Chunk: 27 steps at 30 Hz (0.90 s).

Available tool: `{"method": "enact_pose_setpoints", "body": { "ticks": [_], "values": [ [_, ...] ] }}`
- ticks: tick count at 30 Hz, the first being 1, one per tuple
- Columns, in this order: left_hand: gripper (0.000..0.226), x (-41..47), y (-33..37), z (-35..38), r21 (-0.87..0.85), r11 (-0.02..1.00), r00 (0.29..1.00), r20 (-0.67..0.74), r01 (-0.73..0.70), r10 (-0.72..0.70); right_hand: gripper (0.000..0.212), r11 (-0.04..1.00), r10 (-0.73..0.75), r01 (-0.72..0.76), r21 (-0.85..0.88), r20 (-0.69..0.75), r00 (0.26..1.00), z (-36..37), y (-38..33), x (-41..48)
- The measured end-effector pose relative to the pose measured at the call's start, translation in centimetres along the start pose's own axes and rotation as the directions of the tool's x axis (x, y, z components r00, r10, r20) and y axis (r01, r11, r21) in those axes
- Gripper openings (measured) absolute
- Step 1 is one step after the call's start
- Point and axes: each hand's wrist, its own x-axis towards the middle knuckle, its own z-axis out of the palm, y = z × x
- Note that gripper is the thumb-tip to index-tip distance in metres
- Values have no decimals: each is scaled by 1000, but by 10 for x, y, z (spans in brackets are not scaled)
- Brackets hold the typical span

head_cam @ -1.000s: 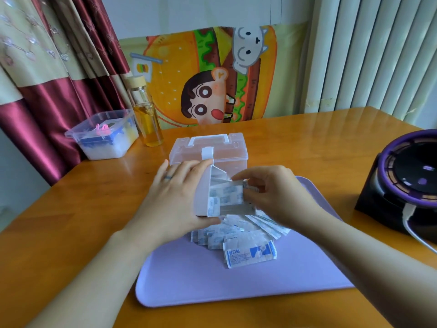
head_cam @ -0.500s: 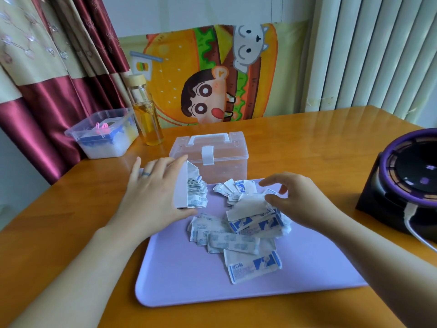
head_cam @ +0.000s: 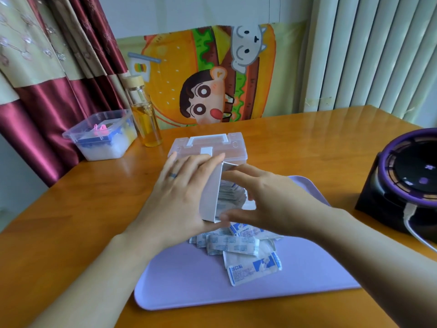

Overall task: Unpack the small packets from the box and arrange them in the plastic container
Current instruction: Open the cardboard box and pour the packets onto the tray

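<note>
While the orange wooden desk point(head_cam: 71, 233) carries everything, a lilac plastic tray point(head_cam: 189, 280) likely serves to catch spills. Clear plastic container point(head_cam: 208, 147) behind the tray, lid shut, so filling not begun, I'd judge. White cardboard box point(head_cam: 210, 197) in left hand point(head_cam: 175, 197), fingers wrapped round it, mouth turned rightward. Right hand point(head_cam: 272, 200) spans the stack inside; pinching or not, cannot tell. Blue-and-white small packets point(head_cam: 236, 242) heaped on the tray.
</note>
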Motion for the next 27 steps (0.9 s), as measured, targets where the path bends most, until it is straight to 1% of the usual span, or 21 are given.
{"method": "enact_pose_setpoints", "body": {
  "ticks": [2, 3, 6, 9, 12, 14, 16, 21, 22, 25, 27],
  "values": [
    [96, 0, 1, 0, -3, 1000, 1000, -10, -24, 24, 66, 1000, -12, 14, -25, 65, 998, -5, 1, 2],
    [95, 0, 2, 0, -3, 1000, 999, -9, -31, 31, 65, 1000, -29, 29, -3, 94, 995, -5, 2, 3],
    [95, 0, 4, 1, 31, 998, 998, 24, -60, 59, 56, 989, -65, 41, 143, 173, 983, 1, 2, 6],
    [98, 2, 5, 2, 70, 994, 995, 61, -83, 79, 46, 964, -42, -23, 265, 236, 971, 6, 3, 8],
    [98, 2, 5, 2, 82, 993, 995, 61, -83, 78, 44, 922, 5, -121, 368, 301, 954, 4, 4, 8],
    [99, 3, 5, 3, 99, 991, 995, 51, -87, 82, 38, 888, 17, -147, 436, 287, 958, 8, 4, 9],
    [99, 3, 6, 4, 114, 989, 995, 44, -92, 87, 29, 864, 47, -158, 477, 237, 970, 12, 3, 8],
    [100, 3, 9, 9, 173, 977, 992, 36, -128, 123, 19, 838, 136, -202, 507, 165, 977, 29, -4, 8],
    [102, 3, 8, 10, 181, 975, 992, 38, -129, 124, 19, 840, 152, -207, 502, 149, 977, 32, -4, 8],
    [104, 1, 7, 13, 190, 975, 993, 49, -111, 103, 35, 861, 203, -230, 454, 108, 973, 40, -1, 7],
    [104, 0, 6, 15, 199, 975, 994, 58, -103, 93, 39, 872, 222, -243, 424, 100, 970, 41, 1, 6]
  ]
}}
